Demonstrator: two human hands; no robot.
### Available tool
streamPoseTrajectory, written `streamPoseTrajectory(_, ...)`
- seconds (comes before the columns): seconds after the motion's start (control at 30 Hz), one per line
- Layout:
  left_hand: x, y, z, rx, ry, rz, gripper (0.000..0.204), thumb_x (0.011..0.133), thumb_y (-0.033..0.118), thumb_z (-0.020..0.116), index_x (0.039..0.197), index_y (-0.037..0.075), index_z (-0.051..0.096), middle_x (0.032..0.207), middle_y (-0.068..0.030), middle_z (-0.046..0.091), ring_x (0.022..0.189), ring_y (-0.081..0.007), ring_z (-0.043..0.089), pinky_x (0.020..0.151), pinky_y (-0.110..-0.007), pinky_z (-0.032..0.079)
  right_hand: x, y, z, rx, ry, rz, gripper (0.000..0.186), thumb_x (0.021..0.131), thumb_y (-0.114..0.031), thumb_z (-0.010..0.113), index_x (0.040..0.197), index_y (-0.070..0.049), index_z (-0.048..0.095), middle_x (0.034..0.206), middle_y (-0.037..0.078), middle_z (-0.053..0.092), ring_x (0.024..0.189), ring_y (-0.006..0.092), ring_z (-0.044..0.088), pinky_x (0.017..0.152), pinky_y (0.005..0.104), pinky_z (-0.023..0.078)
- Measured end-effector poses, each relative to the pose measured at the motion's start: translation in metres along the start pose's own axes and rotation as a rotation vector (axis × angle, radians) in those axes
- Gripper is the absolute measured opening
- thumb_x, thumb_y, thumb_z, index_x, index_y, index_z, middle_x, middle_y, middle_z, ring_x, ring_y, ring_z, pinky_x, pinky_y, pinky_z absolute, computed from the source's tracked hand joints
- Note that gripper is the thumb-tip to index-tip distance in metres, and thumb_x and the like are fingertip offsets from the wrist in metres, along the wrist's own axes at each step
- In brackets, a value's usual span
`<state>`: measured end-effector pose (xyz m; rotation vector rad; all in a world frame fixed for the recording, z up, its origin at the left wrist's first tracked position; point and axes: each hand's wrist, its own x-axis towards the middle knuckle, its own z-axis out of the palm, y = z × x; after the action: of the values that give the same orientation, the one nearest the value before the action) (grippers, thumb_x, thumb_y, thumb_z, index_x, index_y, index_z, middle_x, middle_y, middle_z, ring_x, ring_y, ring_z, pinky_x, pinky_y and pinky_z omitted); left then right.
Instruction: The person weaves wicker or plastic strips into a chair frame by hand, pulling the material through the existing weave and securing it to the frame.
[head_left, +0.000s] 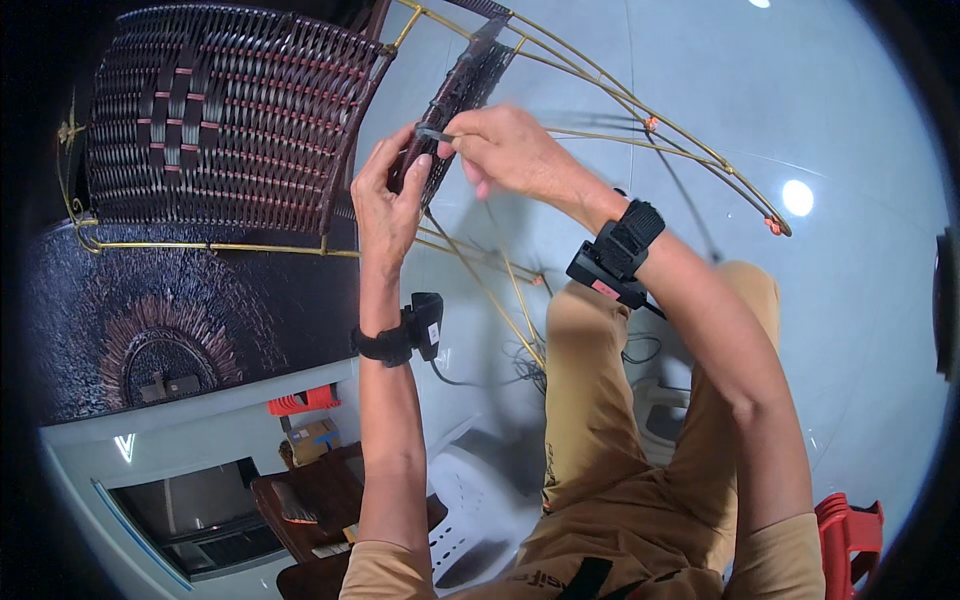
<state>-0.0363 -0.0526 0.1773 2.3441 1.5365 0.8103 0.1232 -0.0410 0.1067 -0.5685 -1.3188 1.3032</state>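
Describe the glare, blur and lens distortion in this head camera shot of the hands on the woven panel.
Head view: strong fisheye, the yellow frame rods bow and the corners go black; two bright light reflections glare on the glossy floor; the right hand is slightly motion-blurred at the fingers, the left hand and dark woven panel stay sharp; soft shadows fall under the arms.

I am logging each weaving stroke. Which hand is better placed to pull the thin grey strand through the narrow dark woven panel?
Probably the right hand: its fingers pinch the thin grey strand. The left hand braces the narrow dark woven panel.
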Motion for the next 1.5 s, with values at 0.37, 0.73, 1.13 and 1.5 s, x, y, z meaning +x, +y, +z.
streamPoseTrajectory(0.37,0.004,0.016,0.004,0.146,0.055,-0.032,0.028,0.078,0.007,0.055,0.103,-0.007,0.056,0.090,-0.0114,0.059,0.079,-0.0154,0.055,0.072,-0.026,0.043,-0.014,0.012,0.006,0.033,0.329,0.097,0.014,0.074,-0.007,0.056,0.079,0.004,0.061,0.057,0.009,0.059,0.048,0.0143,0.059,0.045,0.0251,0.045)
streamPoseTrajectory(0.73,0.001,0.006,0.013,-0.002,0.111,-0.124,0.026,0.083,0.013,0.051,0.100,-0.006,0.058,0.085,-0.0126,0.059,0.076,-0.0176,0.055,0.069,-0.028,0.043,-0.016,0.015,0.029,1.203,0.328,0.422,0.026,0.077,-0.005,0.063,0.101,0.002,0.055,0.090,0.010,0.061,0.081,0.0187,0.061,0.071,0.0269,0.049)
streamPoseTrajectory(1.13,0.003,0.014,0.017,0.065,0.127,-0.063,0.028,0.085,0.018,0.051,0.101,-0.003,0.058,0.085,-0.0118,0.059,0.075,-0.0201,0.055,0.067,-0.029,0.042,-0.027,0.006,0.056,1.530,0.446,0.332,0.023,0.082,-0.008,0.060,0.103,-0.001,0.054,0.090,0.007,0.059,0.084,0.0161,0.059,0.072,0.0263,0.050)
streamPoseTrajectory(1.5,-0.001,0.021,0.027,0.017,0.107,-0.124,0.027,0.084,0.015,0.052,0.103,-0.002,0.058,0.080,-0.0061,0.053,0.071,-0.0131,0.050,0.061,-0.025,0.040,-0.022,0.018,0.058,1.601,0.420,0.374,0.017,0.082,-0.021,0.063,0.096,-0.014,0.059,0.079,-0.004,0.058,0.074,0.0086,0.055,0.059,0.0217,0.043)
